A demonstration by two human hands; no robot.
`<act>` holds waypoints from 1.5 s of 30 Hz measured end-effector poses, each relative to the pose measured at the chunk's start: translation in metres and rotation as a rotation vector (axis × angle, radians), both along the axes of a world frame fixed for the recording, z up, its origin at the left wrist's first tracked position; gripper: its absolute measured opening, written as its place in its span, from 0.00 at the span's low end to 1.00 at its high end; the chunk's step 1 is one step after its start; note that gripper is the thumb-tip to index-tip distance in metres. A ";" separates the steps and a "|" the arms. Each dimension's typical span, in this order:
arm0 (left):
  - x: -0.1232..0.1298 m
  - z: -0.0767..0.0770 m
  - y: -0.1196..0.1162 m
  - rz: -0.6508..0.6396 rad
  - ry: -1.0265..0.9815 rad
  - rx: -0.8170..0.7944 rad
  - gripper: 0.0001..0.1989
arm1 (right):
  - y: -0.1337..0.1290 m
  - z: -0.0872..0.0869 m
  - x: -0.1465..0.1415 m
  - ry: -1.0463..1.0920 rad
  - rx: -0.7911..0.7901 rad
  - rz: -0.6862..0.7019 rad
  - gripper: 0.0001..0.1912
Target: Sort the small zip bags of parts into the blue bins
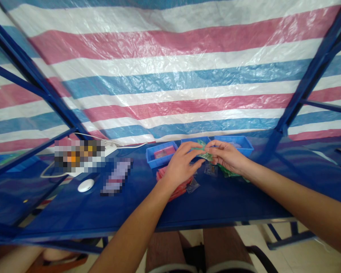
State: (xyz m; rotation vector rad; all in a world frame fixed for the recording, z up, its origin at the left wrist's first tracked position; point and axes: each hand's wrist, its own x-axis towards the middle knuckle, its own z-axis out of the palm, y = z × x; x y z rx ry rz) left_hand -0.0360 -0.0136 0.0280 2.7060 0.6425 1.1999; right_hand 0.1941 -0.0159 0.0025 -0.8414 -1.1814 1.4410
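A small green packet is held up over the table between my two hands. The fingertips of my left hand are closed on its left side. My right hand pinches its right edge between thumb and fingers. Beneath my left hand lies a pile of red packets, partly covered by the hand. Small clear plastic bags rest beside that pile, and another clear bag lies below the held packet. More green packets are spread under my right hand and wrist.
Behind my hands stand a left blue bin with a pink item inside, a middle blue bin and a right blue bin. Further left are a white round object, a blurred-out purple item and a white cable. Blue posts flank the table.
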 end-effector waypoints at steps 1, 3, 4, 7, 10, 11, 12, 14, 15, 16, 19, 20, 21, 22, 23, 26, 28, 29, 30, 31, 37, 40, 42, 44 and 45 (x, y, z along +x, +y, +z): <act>0.000 -0.001 0.002 -0.009 0.004 0.000 0.12 | 0.000 -0.001 0.000 -0.004 -0.028 0.026 0.22; 0.000 -0.003 0.004 -0.013 0.002 -0.016 0.10 | 0.000 -0.002 -0.001 -0.029 -0.063 0.070 0.21; 0.000 -0.003 0.004 -0.006 -0.003 -0.029 0.10 | 0.000 -0.002 -0.002 -0.046 -0.070 0.079 0.21; 0.002 -0.002 0.002 0.032 -0.054 -0.069 0.10 | -0.001 -0.001 -0.003 -0.123 -0.050 0.033 0.21; 0.003 0.001 0.000 0.074 -0.125 -0.123 0.10 | -0.001 0.001 -0.001 -0.221 0.037 -0.050 0.26; 0.003 0.001 0.001 0.085 -0.142 -0.143 0.10 | -0.002 0.002 0.000 -0.252 0.085 -0.068 0.27; 0.002 0.001 0.001 0.094 -0.152 -0.163 0.10 | -0.003 0.003 0.001 -0.281 0.140 -0.073 0.26; 0.002 0.000 0.001 0.105 -0.162 -0.206 0.10 | -0.004 0.006 0.002 -0.311 0.253 -0.056 0.21; 0.001 0.000 0.002 0.108 -0.166 -0.230 0.10 | -0.005 0.007 0.001 -0.308 0.294 -0.032 0.19; 0.001 -0.001 0.002 0.110 -0.170 -0.258 0.11 | -0.006 0.007 0.001 -0.300 0.318 -0.001 0.18; 0.002 -0.003 0.003 0.095 -0.194 -0.365 0.16 | -0.005 0.005 0.000 -0.296 0.294 0.064 0.16; 0.002 -0.004 0.003 0.083 -0.204 -0.403 0.18 | -0.004 0.004 0.000 -0.302 0.278 0.069 0.16; 0.002 -0.005 0.003 0.073 -0.218 -0.436 0.20 | -0.003 0.003 0.000 -0.299 0.265 0.064 0.16; 0.003 -0.005 0.003 0.068 -0.238 -0.456 0.22 | -0.002 0.002 0.000 -0.287 0.253 0.052 0.16; 0.003 -0.004 0.003 0.070 -0.260 -0.456 0.23 | -0.001 0.002 0.001 -0.261 0.242 0.037 0.16; 0.003 -0.001 -0.001 0.086 -0.264 -0.314 0.25 | 0.001 0.001 0.001 -0.149 0.179 0.006 0.16; 0.003 0.003 -0.004 0.063 -0.177 -0.147 0.27 | 0.001 0.002 0.002 -0.068 0.101 0.016 0.19; 0.002 0.004 -0.004 0.038 -0.114 -0.072 0.29 | 0.001 0.003 0.002 -0.031 0.057 0.030 0.21; 0.001 0.005 -0.004 0.012 -0.052 -0.012 0.29 | 0.000 0.004 0.003 0.002 0.014 0.049 0.23; 0.000 0.005 -0.003 -0.009 -0.001 0.032 0.29 | 0.000 0.005 0.003 0.028 -0.024 0.070 0.26; -0.005 -0.001 0.010 -0.022 0.039 0.128 0.12 | -0.005 0.010 0.003 0.072 -0.156 0.128 0.30; -0.004 -0.001 0.008 -0.002 -0.030 0.097 0.09 | -0.006 0.011 0.001 0.057 -0.176 0.148 0.25; -0.003 0.000 0.005 0.041 -0.115 0.043 0.08 | -0.005 0.012 0.000 0.069 -0.153 0.124 0.23; -0.001 0.000 0.003 0.107 -0.204 -0.043 0.08 | -0.004 0.013 0.000 0.082 -0.080 0.050 0.23; 0.000 0.000 0.003 0.136 -0.239 -0.100 0.08 | -0.004 0.013 0.000 0.070 -0.020 0.002 0.23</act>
